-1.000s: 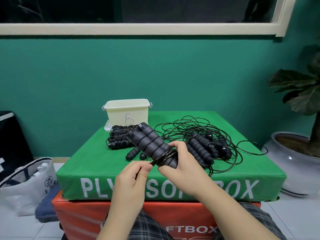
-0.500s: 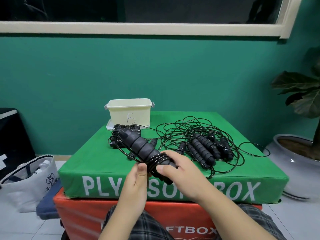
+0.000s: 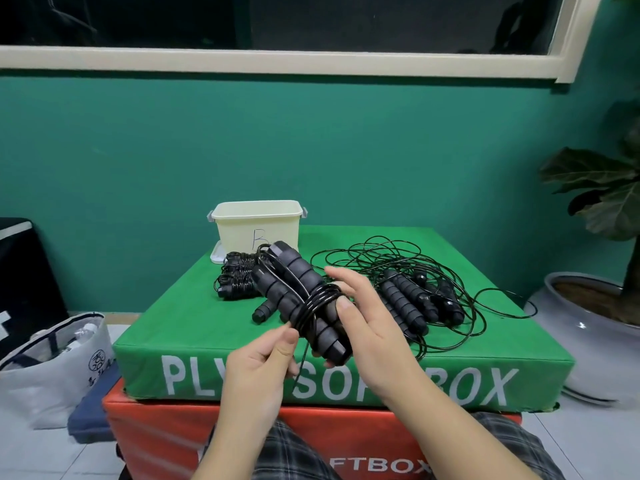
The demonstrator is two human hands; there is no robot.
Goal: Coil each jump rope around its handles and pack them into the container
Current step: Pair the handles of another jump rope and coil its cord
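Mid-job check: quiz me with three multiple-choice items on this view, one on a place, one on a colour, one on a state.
1. Where is the cream container?
A. Back left of the green box
B. On the floor
C. In the person's lap

2. What colour is the box under the green box?
A. Blue
B. Orange-red
C. White

3. The rope on the held handles is:
A. Unwound
B. Partly coiled
C. Packed

Key: 1 A, it stands at that far corner. 2 B, its front shows below. 3 B, coils ring the middle while the left hand pinches a loose end and the right hand grips the handles.
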